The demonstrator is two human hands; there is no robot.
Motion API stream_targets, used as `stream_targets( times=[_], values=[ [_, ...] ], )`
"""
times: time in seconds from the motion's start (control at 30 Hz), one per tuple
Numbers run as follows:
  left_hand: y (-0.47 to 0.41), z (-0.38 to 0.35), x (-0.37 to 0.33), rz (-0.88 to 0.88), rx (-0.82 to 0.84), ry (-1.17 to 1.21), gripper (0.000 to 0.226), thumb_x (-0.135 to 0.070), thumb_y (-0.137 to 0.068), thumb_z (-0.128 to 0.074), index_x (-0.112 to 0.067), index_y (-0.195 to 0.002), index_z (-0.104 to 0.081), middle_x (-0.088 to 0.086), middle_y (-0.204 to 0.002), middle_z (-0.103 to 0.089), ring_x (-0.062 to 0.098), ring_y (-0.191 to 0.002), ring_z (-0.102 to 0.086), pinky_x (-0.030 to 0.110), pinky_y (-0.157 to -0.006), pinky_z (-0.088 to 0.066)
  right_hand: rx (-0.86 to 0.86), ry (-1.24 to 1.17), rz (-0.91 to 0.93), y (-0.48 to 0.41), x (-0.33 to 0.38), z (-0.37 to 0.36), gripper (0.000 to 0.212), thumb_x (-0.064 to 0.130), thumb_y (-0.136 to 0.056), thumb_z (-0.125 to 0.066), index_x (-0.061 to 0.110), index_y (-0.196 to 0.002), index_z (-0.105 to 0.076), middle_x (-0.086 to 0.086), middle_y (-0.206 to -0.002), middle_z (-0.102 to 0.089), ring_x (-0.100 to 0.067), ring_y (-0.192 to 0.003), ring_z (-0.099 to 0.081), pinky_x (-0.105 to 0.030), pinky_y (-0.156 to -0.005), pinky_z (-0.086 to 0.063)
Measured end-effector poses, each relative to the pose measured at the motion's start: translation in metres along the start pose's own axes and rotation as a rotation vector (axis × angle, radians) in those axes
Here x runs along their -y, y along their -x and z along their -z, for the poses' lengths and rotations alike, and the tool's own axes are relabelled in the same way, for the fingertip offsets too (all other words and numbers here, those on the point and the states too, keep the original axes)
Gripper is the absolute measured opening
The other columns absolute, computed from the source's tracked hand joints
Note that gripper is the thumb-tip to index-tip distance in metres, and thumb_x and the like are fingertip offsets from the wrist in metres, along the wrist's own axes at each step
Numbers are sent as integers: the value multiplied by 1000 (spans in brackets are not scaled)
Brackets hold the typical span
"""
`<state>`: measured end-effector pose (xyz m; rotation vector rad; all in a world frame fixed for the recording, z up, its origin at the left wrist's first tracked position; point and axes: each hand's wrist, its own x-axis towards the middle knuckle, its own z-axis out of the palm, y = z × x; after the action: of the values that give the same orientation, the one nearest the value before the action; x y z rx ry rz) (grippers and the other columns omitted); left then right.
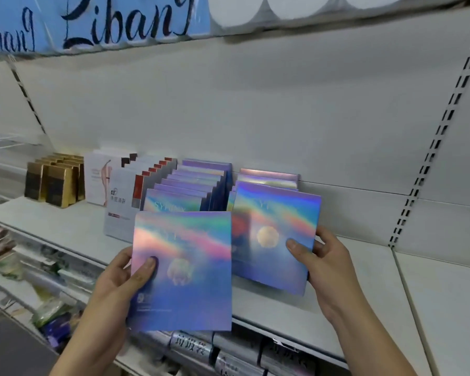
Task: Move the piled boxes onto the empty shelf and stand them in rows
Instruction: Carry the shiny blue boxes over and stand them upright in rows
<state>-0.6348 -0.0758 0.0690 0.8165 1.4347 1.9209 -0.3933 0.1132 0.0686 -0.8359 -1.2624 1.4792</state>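
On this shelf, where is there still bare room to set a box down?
Bare shelf lies right of the box held by the right hand, out to the slotted upright, and in front of the gold boxes. From there through the white boxes to the holographic rows it is crowded.

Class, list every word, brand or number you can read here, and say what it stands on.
"Libang": blue packs overhead.
"SY", rest hidden: front box of left row.
Chinese print on white box: too blurred.
Chinese print on silver packs below: too blurred.
Small print on box in left hand: too blurred.
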Motion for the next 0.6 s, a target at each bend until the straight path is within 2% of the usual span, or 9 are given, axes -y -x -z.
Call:
stream_targets(
  times=[0.1, 0.13, 0.23, 0.27, 0.37, 0.4, 0.47, 0.57, 0.6],
  values=[
    [-17, 2, 0, -27, 56, -26, 74, -54, -46, -94, -24, -110, -74, 9, -112, -78, 23, -94, -77, 37, -78, -63, -35, 48, 51, -8, -1, -10, 33, -2, -86, -74, 23, -106, -68, 1, -100, -79, -24, -93, -75, -39, -82, -59],
    [-22, 2, 2, -20, 60, -18, 74, -54, -47, -94, -24, -111, -74, 9, -113, -77, 24, -95, -76, 38, -80, -63, -42, 80, 68, -8, -4, -13, 33, -3, -86, -74, 23, -106, -68, 3, -98, -79, -22, -92, -75, -37, -81, -59],
    [-37, 5, 9, 31, 91, 25, 31, -29, -72, -78, -21, -103, -76, 15, -113, -77, 24, -90, -76, 36, -77, -63, -80, 204, 103, -1, -14, -22, 35, -1, -87, -74, 27, -108, -68, 10, -97, -78, -12, -91, -74, -26, -80, -60],
    [-41, 8, 13, 47, 120, 19, 31, -29, -71, -79, -20, -100, -75, 16, -112, -77, 24, -89, -77, 35, -75, -63, -108, 258, 122, 2, -17, -25, 35, 1, -87, -75, 27, -110, -68, 11, -98, -78, -8, -91, -74, -21, -79, -59],
    [-51, 14, 19, 59, 211, 11, 71, -53, -44, -97, -20, -103, -75, 14, -109, -78, 24, -90, -77, 32, -70, -63, -245, 557, 212, 9, -21, -35, 34, 17, -83, -81, 30, -109, -66, 15, -99, -71, 0, -85, -67, -6, -69, -47],
    [-55, 18, 20, 65, 234, 26, 72, -52, -45, -97, -19, -105, -74, 14, -109, -78, 24, -90, -77, 31, -69, -63, -309, 672, 230, 12, -22, -37, 36, 23, -80, -84, 33, -108, -64, 14, -97, -66, -2, -83, -64, -7, -65, -44],
    [-61, 26, 21, 98, 270, 78, 56, -38, -62, -90, -16, -110, -73, 17, -112, -77, 24, -91, -77, 31, -72, -63, -400, 814, 232, 17, -27, -41, 39, 32, -77, -85, 34, -110, -64, 9, -94, -60, -9, -81, -60, -12, -63, -39],
    [-63, 38, 26, 122, 345, 96, 70, -44, -53, -96, -17, -112, -72, 16, -111, -77, 25, -94, -77, 34, -75, -64, -475, 847, 192, 21, -38, -43, 43, 42, -78, -82, 30, -116, -65, 7, -98, -65, -16, -87, -64, -28, -70, -50],
    [-61, 42, 28, 143, 362, 117, 63, -39, -59, -93, -15, -113, -71, 15, -110, -77, 25, -92, -77, 32, -73, -64, -493, 859, 184, 22, -40, -44, 46, 44, -79, -81, 29, -119, -65, 7, -99, -67, -16, -88, -65, -32, -72, -53]
  ],
)
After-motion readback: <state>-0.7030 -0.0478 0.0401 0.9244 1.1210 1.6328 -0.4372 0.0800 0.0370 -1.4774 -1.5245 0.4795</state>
